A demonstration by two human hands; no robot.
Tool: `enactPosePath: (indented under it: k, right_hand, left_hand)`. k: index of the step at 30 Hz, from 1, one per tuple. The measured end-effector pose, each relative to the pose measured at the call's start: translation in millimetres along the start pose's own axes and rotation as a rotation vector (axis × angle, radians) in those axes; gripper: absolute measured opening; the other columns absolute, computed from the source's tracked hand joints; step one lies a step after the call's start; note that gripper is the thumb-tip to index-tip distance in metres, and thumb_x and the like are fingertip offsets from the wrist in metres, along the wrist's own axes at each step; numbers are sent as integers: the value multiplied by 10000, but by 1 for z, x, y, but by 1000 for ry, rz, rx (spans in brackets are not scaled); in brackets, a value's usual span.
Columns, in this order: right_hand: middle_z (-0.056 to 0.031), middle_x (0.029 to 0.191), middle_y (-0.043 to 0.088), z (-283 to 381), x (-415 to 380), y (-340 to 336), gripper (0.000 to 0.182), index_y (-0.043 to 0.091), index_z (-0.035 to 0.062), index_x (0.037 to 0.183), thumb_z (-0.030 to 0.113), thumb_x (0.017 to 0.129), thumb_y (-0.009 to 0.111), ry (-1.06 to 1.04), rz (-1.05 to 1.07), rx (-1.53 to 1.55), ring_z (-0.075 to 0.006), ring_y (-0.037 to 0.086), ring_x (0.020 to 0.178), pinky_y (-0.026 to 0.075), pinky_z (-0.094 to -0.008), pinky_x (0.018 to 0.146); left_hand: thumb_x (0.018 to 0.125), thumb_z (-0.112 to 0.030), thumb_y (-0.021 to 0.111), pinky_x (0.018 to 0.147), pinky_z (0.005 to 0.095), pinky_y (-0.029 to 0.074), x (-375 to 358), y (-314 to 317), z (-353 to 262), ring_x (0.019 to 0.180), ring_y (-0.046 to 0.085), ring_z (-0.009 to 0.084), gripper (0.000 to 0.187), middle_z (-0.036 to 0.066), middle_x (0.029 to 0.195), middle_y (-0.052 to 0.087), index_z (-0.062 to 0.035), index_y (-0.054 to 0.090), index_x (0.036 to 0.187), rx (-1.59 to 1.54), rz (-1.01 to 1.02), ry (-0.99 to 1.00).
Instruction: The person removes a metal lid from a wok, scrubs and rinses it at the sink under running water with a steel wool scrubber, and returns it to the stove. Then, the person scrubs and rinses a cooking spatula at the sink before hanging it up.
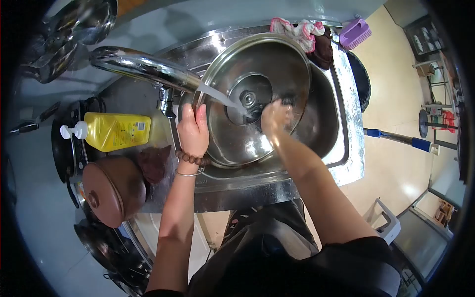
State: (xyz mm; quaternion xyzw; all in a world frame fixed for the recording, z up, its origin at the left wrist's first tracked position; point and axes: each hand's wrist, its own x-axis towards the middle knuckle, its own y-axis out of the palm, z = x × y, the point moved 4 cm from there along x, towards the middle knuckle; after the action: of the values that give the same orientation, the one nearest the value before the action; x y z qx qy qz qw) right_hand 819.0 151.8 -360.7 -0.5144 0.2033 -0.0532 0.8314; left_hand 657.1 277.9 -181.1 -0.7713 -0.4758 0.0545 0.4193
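A large round stainless steel pot lid [227, 138] lies tilted in the sink, its hollow side up. The middle has a dark circle with a round fitting. My left hand [194, 129] grips its near-left rim, with the thumb over the edge. Inside the lid, my right hand [276, 118] is curled and blurred by motion; dark patches show beside its fingers, and what it holds cannot be made out. Water [222, 96] streams from the chrome faucet [148, 69] into the lid, close to my right hand.
The sink [324, 116] surrounds the lid. On the left stand a yellow pump bottle [118, 131], a brown lidded pot [111, 190] and a dark cloth [154, 163]. A pink-and-white cloth [297, 32] and purple brush [354, 33] lie at the back right. Metal ladles [74, 29] hang upper left.
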Motion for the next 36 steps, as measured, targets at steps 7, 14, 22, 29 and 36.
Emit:
enactPosePath:
  k: [7,14,22,29,36]
  right_hand:
    - [-210,1040,407,66,-56,-12,344,401,-23,1030,271,859,447,-394,110,320,-354,413,951,367,-477,773]
    - [-262,885,462,-10,-87,-12,267,434,-71,946,84,749,525,-926,374,457,-412,444,901,350,-495,767]
    - [-245,1138,362,-19,66,-196,768,267,17,1262,-51,585,624,-825,-15,437,-386,341,1096,281,-411,956]
    - [-163,790,549,14,62,-282,301,510,-1,906,16,620,601,-1071,191,229,-325,554,749,436,-347,689]
    - [-188,788,528,17,4,-308,273,484,5,891,0,639,590,-1165,24,289,-358,536,730,428,-391,665]
  left_hand:
    - [861,-201,531,423,395,367,-4,-3,-11,505,516,374,233,190,559,498,-11,409,802,-1,-30,43]
    - [800,-99,551,437,408,375,-5,-12,-31,521,527,377,166,181,554,496,-9,413,816,-35,47,65]
    - [656,-24,628,551,370,453,8,-31,-103,633,568,308,245,132,695,563,-37,553,888,-111,225,562]
    - [604,-30,665,575,332,457,26,-33,-130,661,555,273,245,80,690,544,-67,564,824,-87,161,741]
    - [740,-172,683,719,314,415,-30,-44,-127,800,490,221,248,85,878,500,-28,530,872,-383,-292,27]
